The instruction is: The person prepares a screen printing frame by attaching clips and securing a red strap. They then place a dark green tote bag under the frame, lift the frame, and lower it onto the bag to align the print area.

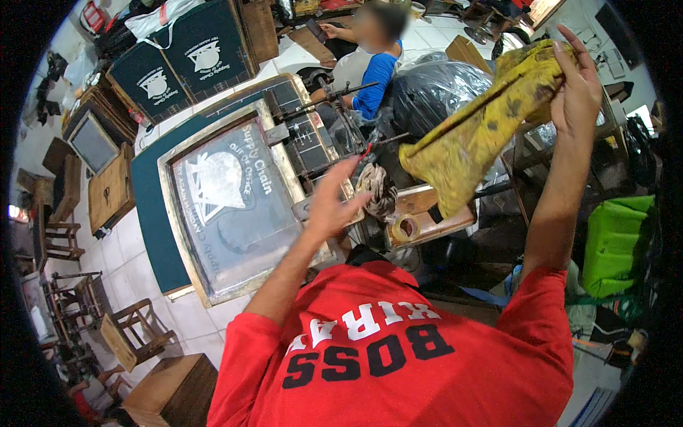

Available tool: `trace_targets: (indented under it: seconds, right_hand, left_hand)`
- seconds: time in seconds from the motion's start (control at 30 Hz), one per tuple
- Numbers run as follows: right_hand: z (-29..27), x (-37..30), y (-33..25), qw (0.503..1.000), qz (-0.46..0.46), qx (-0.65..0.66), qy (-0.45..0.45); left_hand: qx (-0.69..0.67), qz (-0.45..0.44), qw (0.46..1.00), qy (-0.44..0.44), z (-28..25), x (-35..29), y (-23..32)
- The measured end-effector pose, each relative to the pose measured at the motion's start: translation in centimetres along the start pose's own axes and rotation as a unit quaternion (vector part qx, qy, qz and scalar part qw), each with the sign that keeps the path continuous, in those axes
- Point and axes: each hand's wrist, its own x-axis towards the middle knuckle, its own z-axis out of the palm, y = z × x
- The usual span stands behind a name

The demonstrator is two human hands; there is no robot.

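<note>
Holds a yellow cloth (484, 121) in the raised right hand (575, 96), with the grip narrow on its upper end and its lower end hanging before a wooden tray (449, 226). Extends the left hand (333, 205), with the grip spread wide, near a crumpled rag (378, 188); cannot tell whether touching it. Has a tape roll (405, 228) in the tray, a framed screen (274, 231) to the left over a green board (151, 220), and, beyond, a seated person (356, 67) in a blue sleeve (376, 87) beside a black bundle (437, 89).
</note>
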Motion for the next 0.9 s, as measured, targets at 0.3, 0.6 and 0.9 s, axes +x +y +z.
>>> trace_targets:
  seconds: [0.3, 0.6, 0.9]
  right_hand:
    - [6.8, 0.8, 2.8, 0.956, 0.092, 0.246, -0.133]
    - [21.1, 6.3, 24.5, 0.898, 0.151, 0.347, -0.224]
    - [14.8, -11.0, 36.6, 0.89, 0.14, -0.247, -0.357]
  left_hand:
    - [-0.269, -0.089, 0.902, -0.327, 11.2, 7.1, 6.0]
    - [-0.238, -0.334, 0.911, 0.047, 8.6, 5.3, -3.2]
    - [-0.045, -0.381, 0.914, 0.135, 10.2, 5.3, -11.9]
